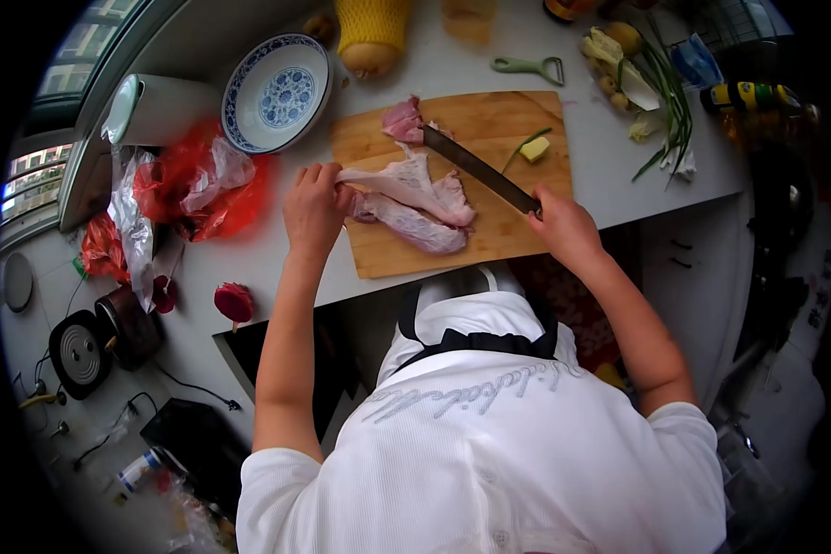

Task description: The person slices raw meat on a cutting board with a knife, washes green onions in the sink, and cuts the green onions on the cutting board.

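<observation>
left hand (314,209): grasping raw meat (423,192) | right hand (565,225): gripping knife (482,169) | raw meat: between hands

Top (563,443): white, finely ribbed fabric
Lettering (475,395): grey cursive script across the front
Buttons (500,536): pale, round, blending into the cloth
Sleeves (282,480): white, short, ending near the elbows
Waistband (475,343): black, gathered, on the side toward the counter's (614,185) front edge
Cloth past the waistband (489,312): white, creased, with black strips at both sides
Left hand (314,208) and right hand (565,222): bare, like the forearms
</observation>
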The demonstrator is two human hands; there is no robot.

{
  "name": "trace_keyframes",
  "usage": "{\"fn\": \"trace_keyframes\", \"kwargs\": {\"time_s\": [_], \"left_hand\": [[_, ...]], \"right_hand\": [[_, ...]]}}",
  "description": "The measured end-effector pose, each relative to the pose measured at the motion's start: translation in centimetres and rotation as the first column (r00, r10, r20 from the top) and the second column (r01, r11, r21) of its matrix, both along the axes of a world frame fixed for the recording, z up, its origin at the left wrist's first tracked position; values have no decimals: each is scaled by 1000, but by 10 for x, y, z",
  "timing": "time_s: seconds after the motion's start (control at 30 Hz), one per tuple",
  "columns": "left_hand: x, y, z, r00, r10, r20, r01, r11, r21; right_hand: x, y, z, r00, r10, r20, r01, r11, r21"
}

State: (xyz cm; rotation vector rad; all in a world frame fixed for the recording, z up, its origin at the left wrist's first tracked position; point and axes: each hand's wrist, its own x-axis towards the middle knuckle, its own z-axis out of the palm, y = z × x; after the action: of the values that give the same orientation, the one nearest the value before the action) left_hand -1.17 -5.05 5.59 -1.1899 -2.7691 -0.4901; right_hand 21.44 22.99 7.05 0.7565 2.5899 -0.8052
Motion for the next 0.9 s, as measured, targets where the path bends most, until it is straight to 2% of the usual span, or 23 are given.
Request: {"fn": "trace_keyframes", "kwargs": {"time_s": [0.13, 0.23, 0.27, 0.33, 0.37, 0.4, 0.5, 0.6, 0.73, 0.9], "left_hand": [[-3, -5, 22, 999, 26, 32, -28, 997, 67], [-6, -11, 39, 993, 58, 106, -79, 977, 199], [-4, -12, 45, 952, 99, 291, -190, 934, 302], [-1, -18, 66, 778, 107, 619, -448, 786, 427], [-3, -27, 71, 721, -14, 693, -510, 666, 544], [-5, -32, 85, 719, -57, 693, -547, 569, 614], [-20, -61, 129, 758, -124, 641, -540, 434, 722], [-34, -83, 158, 775, -188, 604, -513, 370, 774], [-62, -117, 182, 801, -186, 569, -492, 335, 803], [-102, -154, 192, 824, 20, 566, -549, 273, 790]], "right_hand": [[9, -3, -3, 999, -10, -52, 10, 1000, -9], [23, -1, -4, 999, -27, 26, 27, 1000, -7], [28, -2, -5, 998, -56, 17, 56, 998, -18], [34, -5, -6, 995, -97, -7, 97, 994, -46], [36, -6, -8, 994, -105, -14, 104, 993, -47], [39, -5, -10, 994, -102, -27, 102, 994, -34], [39, -4, -16, 993, -107, -49, 106, 994, -21], [39, -1, -15, 992, -115, -48, 115, 993, -12], [37, -7, -5, 990, -138, -25, 137, 990, -40], [39, -7, -14, 988, -142, -57, 139, 989, -41]]}}
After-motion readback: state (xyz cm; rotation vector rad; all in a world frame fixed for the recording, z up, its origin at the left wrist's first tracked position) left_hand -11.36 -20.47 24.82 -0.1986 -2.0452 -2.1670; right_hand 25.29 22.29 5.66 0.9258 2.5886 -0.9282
